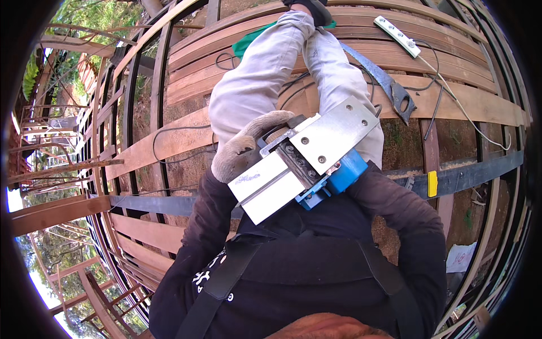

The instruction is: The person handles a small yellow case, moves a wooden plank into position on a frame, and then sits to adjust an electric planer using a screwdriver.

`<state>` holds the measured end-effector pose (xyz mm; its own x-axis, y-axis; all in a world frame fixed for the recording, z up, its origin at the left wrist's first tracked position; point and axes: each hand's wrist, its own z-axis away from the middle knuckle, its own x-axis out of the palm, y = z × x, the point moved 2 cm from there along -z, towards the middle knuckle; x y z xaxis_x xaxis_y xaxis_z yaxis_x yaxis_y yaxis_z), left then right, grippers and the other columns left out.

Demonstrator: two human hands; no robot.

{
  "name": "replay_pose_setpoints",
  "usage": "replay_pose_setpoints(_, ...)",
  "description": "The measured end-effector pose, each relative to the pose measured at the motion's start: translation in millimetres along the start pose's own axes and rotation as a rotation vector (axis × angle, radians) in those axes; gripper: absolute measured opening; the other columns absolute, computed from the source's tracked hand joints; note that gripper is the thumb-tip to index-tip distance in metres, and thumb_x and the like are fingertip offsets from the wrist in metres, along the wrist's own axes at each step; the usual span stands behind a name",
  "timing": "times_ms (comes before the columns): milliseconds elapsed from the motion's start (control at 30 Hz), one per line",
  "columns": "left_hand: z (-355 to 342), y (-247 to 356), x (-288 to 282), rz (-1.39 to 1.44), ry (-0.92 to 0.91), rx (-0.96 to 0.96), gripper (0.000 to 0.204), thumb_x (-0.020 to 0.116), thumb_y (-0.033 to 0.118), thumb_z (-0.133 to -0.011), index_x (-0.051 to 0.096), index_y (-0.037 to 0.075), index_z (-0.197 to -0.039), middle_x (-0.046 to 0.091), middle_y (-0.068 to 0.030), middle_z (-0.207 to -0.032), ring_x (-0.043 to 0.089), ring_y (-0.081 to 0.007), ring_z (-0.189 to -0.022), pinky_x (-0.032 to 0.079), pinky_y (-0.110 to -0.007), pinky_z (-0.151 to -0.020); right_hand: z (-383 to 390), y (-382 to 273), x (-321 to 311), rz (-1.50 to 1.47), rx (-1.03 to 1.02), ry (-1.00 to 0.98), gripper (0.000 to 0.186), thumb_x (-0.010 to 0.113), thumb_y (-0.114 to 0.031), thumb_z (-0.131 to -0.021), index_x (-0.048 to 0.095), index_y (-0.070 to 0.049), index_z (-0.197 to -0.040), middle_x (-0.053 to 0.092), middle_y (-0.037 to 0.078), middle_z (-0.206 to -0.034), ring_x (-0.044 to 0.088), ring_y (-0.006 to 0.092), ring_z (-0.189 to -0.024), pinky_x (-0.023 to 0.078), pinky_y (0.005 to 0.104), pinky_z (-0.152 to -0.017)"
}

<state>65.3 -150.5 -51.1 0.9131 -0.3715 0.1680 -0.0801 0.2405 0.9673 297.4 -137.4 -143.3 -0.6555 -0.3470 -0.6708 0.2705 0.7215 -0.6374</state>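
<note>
An electric planer [333, 138] rests across my lap, turned over so its metal sole plates face up. Between the plates the dark cutter drum shows, and its blue body [345, 174] sticks out on the right. My left hand [236, 156], in a worn knitted glove, is closed on the planer's left side by the front knob; part of the fingers is hidden. My right forearm [395, 199] reaches in behind the blue body, which hides that hand and its fingers.
A handsaw [381, 80] lies right of my legs on the wooden slats [389, 53]. Beyond it is a white power strip [397, 36] with trailing cables. A yellow piece [432, 184] sits on a dark metal beam [468, 174]. Open gaps show soil between the beams.
</note>
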Motion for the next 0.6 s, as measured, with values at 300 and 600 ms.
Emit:
replay_pose_setpoints(300,-45.0,-10.1,-23.0,0.165,-0.028,-0.221,0.086,0.062,0.012,-0.074,0.034,-0.006,-0.154,0.042,-0.0193,-0.156,0.038,-0.0255,-0.146,0.026,-0.034,-0.121,-3.1,64.3,20.7,-0.454,0.228,-0.181,0.047,0.044,-0.028,-0.104,0.047,-0.007,-0.146,0.055,0.013,-0.145,0.059,0.0288,-0.125,0.049,0.0429,-0.106)
replay_pose_setpoints(600,-92.1,-26.7,-36.0,-0.261,-0.067,-0.181,0.072,0.067,0.01,-0.081,0.045,0.0,-0.148,0.052,-0.0184,-0.143,0.046,-0.0259,-0.138,0.035,-0.036,-0.115,21.1,55.5,-13.2,0.09,0.422,-0.494,0.038,0.054,-0.023,-0.097,0.061,-0.013,-0.133,0.062,0.01,-0.133,0.057,0.0303,-0.127,0.04,0.0451,-0.114)
